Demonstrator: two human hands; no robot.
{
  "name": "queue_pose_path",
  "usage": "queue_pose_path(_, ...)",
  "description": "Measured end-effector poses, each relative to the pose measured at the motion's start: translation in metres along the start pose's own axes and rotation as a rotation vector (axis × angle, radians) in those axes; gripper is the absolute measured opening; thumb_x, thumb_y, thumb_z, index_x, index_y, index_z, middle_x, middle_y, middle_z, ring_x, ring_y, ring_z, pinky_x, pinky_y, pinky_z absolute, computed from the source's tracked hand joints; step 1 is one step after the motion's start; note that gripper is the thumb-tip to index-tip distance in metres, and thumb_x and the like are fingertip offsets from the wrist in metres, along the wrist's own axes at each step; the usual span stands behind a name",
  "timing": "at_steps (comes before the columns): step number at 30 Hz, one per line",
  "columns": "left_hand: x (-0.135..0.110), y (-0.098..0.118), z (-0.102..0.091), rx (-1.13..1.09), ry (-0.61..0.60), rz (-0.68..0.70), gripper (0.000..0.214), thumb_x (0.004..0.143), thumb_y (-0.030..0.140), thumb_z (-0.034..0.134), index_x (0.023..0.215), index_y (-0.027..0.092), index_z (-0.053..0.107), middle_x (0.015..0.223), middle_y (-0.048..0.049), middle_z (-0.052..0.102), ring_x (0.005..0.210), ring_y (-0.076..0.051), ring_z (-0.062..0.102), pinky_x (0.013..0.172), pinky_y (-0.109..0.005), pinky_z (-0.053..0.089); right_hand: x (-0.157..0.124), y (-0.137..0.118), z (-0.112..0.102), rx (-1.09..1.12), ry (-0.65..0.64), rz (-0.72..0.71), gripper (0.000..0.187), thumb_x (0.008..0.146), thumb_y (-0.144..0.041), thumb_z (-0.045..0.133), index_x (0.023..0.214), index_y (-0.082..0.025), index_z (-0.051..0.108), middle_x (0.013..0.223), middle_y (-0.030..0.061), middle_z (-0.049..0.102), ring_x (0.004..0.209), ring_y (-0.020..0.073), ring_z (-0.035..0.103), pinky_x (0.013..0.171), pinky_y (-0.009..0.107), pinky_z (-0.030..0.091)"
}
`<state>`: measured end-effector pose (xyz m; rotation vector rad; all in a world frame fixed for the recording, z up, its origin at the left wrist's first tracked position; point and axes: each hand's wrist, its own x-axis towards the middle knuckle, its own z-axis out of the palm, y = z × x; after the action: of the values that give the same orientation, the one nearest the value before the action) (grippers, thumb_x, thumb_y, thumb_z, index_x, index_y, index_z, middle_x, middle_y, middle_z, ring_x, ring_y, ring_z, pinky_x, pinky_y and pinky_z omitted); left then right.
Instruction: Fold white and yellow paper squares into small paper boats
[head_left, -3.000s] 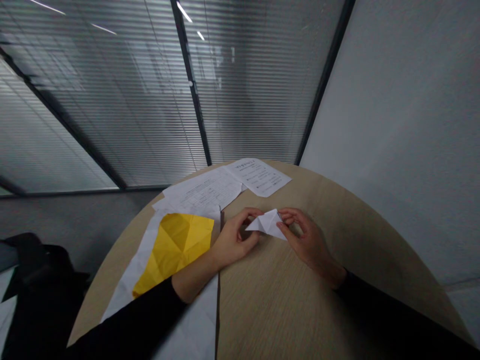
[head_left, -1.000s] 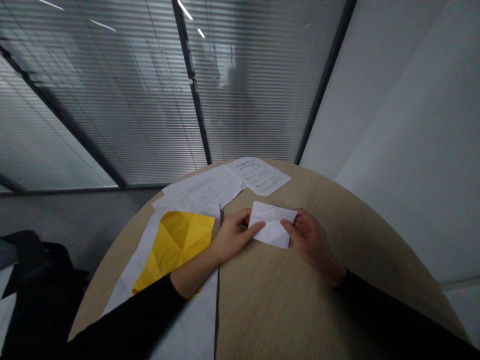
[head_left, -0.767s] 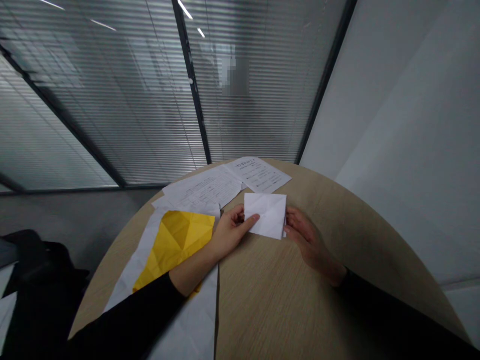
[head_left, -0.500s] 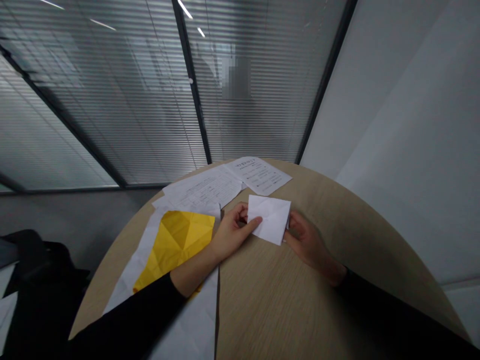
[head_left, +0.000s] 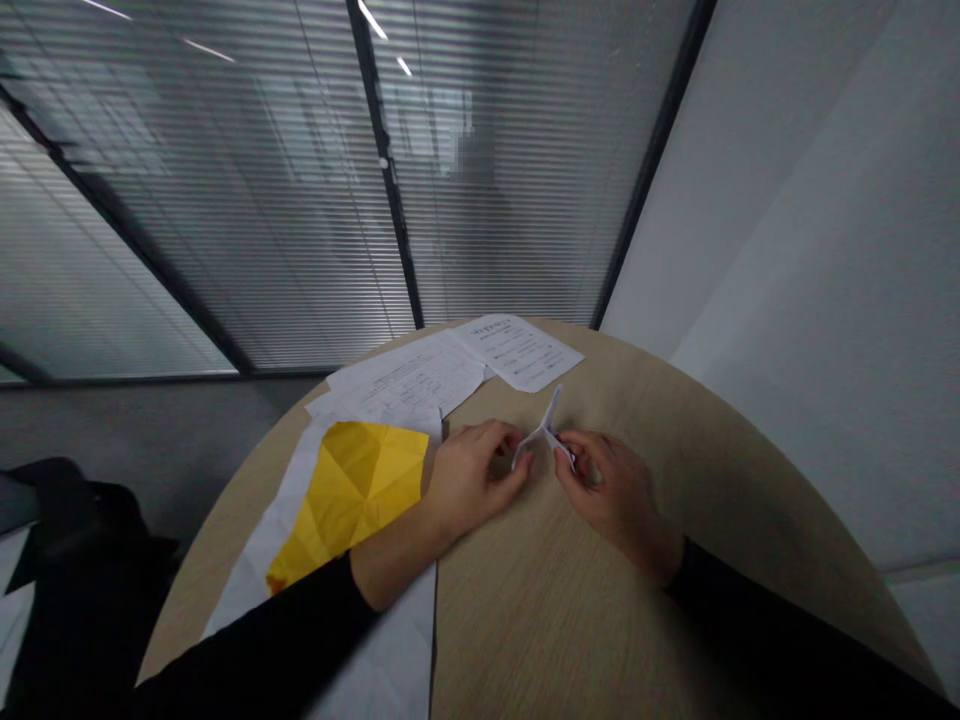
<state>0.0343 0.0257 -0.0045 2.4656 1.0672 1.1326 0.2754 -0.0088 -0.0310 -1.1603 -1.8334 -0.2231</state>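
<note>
Between my hands a folded white paper (head_left: pixel 551 408) stands on its edge above the wooden table (head_left: pixel 525 600), seen nearly edge-on, its flaps spreading in three directions. My left hand (head_left: pixel 476 470) has its thumb and fingers curled around the left flap. The right flap is pinched between thumb and fingers of my right hand (head_left: pixel 611 485). Left of my left hand lies a creased yellow paper (head_left: pixel 360 475), partly under my forearm. Beneath that spreads a large white sheet (head_left: pixel 382 650).
Printed sheets (head_left: pixel 517 350) lie at the table's far edge, overlapping toward the left. Behind the table is a glass partition with blinds (head_left: pixel 510 240). A grey wall (head_left: pixel 825 300) rises on the right. A black chair (head_left: pixel 75 520) stands at the left.
The white paper was a flat square facing me; now it is turned edge-on with its flaps opened apart. My left thumb has come off its front face, and both hands have shifted slightly.
</note>
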Motion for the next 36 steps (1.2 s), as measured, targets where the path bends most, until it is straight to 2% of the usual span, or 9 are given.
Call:
queue_pose_path(2,0.000,0.000,0.002,0.051,0.002,-0.005,0.009,0.105,0.032,0.070,0.105,0.023,0.073,0.089,-0.0013,0.080,0.080,-0.022,0.074,0.077,-0.036,0.052,0.003,-0.002,-0.002,-0.018,0.006,-0.089,0.010,0.110,-0.021,0.068,0.118,-0.026,0.071,0.075,-0.0015,0.073,0.065,0.0207,0.070,0.073,0.037,0.056)
queue_pose_path(6,-0.001,0.000,0.002,0.131,0.002,-0.010,0.020,0.112,0.040,0.068,0.102,0.024,0.075,0.076,0.0007,0.076,0.069,-0.020,0.070,0.069,-0.034,0.047,0.009,-0.008,-0.007,-0.066,-0.027,-0.205,0.013,0.109,-0.015,0.067,0.116,-0.025,0.068,0.085,0.0007,0.078,0.076,0.0220,0.075,0.081,0.038,0.057)
queue_pose_path(11,-0.003,0.001,0.001,0.242,0.002,-0.051,0.035,0.116,0.044,0.062,0.087,0.024,0.068,0.068,-0.0010,0.070,0.064,-0.021,0.066,0.063,-0.032,0.041,0.010,-0.006,-0.007,-0.125,-0.038,-0.204,0.008,0.108,-0.022,0.074,0.113,-0.025,0.068,0.099,0.0066,0.082,0.091,0.0272,0.078,0.088,0.042,0.058)
queue_pose_path(15,-0.003,-0.001,0.003,0.263,-0.061,-0.165,0.026,0.115,0.046,0.060,0.103,0.025,0.069,0.069,-0.0011,0.071,0.063,-0.023,0.067,0.059,-0.032,0.036,0.009,0.000,-0.006,-0.140,-0.057,-0.180,0.009,0.107,-0.020,0.071,0.105,-0.026,0.066,0.093,0.0053,0.079,0.088,0.0270,0.077,0.086,0.041,0.057)
queue_pose_path(20,-0.001,0.000,0.004,0.300,-0.098,-0.259,0.024,0.114,0.044,0.057,0.121,0.025,0.070,0.076,-0.0034,0.076,0.065,-0.026,0.071,0.060,-0.033,0.038,0.007,0.007,-0.005,-0.153,-0.005,-0.191,0.011,0.105,-0.022,0.070,0.102,-0.028,0.062,0.079,0.0002,0.074,0.075,0.0247,0.074,0.097,0.045,0.060)
queue_pose_path(23,-0.001,0.002,0.002,0.294,-0.081,-0.282,0.025,0.113,0.044,0.057,0.125,0.025,0.070,0.079,-0.0043,0.078,0.066,-0.026,0.073,0.061,-0.033,0.041,0.003,0.013,-0.004,-0.123,0.034,-0.123,0.012,0.103,-0.022,0.071,0.101,-0.029,0.062,0.078,-0.0003,0.074,0.072,0.0241,0.074,0.091,0.044,0.062)
queue_pose_path(26,-0.002,0.001,0.000,0.187,-0.019,-0.296,0.026,0.113,0.042,0.056,0.129,0.025,0.069,0.081,-0.0029,0.078,0.065,-0.023,0.071,0.061,-0.032,0.043,0.001,0.017,-0.003,-0.078,0.062,0.036,0.006,0.103,-0.024,0.068,0.107,-0.028,0.066,0.086,0.0035,0.079,0.076,0.0263,0.076,0.079,0.042,0.062)
queue_pose_path(31,0.001,-0.005,0.000,-0.117,0.106,-0.320,0.022,0.111,0.034,0.054,0.126,0.025,0.068,0.081,0.0017,0.072,0.061,-0.017,0.064,0.060,-0.028,0.045,0.005,0.019,-0.003,0.159,-0.012,0.175,0.026,0.114,-0.028,0.055,0.132,-0.030,0.074,0.123,0.0092,0.084,0.108,0.0292,0.082,0.092,0.046,0.066)
queue_pose_path(36,0.007,-0.012,0.003,-0.264,0.111,-0.365,0.019,0.104,0.033,0.064,0.120,0.024,0.072,0.078,0.0032,0.069,0.065,-0.017,0.064,0.061,-0.027,0.048,0.007,0.023,0.000,0.315,-0.021,0.307,0.026,0.114,-0.031,0.056,0.131,-0.030,0.076,0.118,0.0060,0.084,0.074,0.0204,0.075,0.074,0.039,0.066)
